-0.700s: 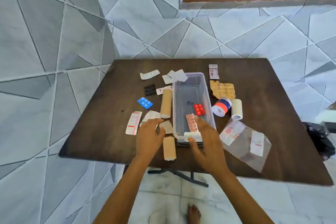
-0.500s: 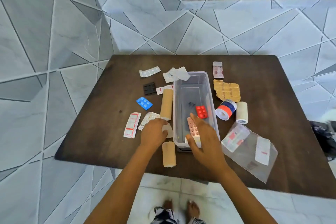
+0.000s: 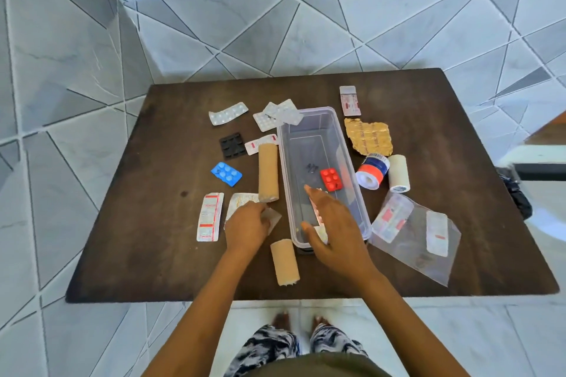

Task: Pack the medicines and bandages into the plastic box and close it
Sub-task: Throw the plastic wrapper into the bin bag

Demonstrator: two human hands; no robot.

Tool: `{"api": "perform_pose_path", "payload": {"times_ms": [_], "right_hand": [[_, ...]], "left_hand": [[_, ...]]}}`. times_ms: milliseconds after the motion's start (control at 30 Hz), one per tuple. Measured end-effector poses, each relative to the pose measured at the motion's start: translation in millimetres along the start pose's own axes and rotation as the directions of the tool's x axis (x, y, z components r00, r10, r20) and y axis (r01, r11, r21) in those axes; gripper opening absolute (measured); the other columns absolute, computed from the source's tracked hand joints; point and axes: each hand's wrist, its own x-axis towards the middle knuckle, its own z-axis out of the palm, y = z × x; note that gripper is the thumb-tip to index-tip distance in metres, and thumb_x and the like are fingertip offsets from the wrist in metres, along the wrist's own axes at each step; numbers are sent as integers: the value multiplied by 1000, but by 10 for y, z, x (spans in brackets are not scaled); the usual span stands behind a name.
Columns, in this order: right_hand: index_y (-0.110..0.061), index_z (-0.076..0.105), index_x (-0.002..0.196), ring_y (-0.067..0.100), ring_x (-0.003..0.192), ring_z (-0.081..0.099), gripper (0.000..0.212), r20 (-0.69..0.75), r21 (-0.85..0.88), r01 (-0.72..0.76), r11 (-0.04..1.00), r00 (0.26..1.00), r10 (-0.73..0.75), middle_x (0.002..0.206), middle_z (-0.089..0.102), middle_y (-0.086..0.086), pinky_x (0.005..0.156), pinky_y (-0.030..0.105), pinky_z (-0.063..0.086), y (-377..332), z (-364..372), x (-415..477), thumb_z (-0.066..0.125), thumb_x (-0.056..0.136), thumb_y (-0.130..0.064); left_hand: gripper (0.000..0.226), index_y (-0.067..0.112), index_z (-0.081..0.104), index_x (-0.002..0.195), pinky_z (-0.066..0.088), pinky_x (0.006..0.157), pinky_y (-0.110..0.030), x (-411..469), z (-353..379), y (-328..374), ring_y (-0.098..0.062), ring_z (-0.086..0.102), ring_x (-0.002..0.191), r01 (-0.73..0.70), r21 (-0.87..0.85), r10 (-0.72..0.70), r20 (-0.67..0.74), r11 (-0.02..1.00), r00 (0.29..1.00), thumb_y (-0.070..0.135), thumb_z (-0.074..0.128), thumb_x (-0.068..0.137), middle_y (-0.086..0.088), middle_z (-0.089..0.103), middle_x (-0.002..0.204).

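Left hand (image 3: 248, 226) pinches a white sachet (image 3: 273, 219) just left of the plastic box (image 3: 321, 112). Right hand (image 3: 333, 229) is spread over the box's near end on a pink strip (image 3: 316, 213); can't tell if it's gripped. Suggest laying strips flat on the box floor, keeping room for rolls, and lifting the sachet clear over the wall. Count: two tan rolls outside, long roll (image 3: 268, 173) and short roll (image 3: 284, 262); one white roll (image 3: 399, 173); one tape (image 3: 372, 171); one red blister (image 3: 330, 180) inside.
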Motion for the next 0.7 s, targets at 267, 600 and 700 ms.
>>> {"api": "perform_pose_path", "payload": {"times_ms": [267,600,700], "right_hand": [[-15,48,131,20,129,45,54,-220,61,-191,980,955,200,138,53,8,107,35,29,157,-306,-74,52,84,-41],[-20,37,136,23,137,35,56,-147,-361,-644,675,754,640,148,39,1,114,41,29,995,-654,-496,56,88,-42],[-20,39,134,22,130,45,53,-144,-341,-676,654,725,674,144,45,1,109,40,37,1064,-639,-529,57,88,-40]], "left_hand": [[25,12,60,112,42,73,-30,-57,-569,460,-28,60,103,-142,-137,128,-109,980,986,22,55,90,-10,65,114],[30,19,57,121,48,87,-35,-304,-233,1280,-27,58,110,-357,-106,362,26,928,932,25,53,92,-7,63,124],[30,20,58,120,48,87,-35,-320,-189,1296,-27,59,109,-359,-85,364,54,929,930,25,54,91,-7,64,123]]}}
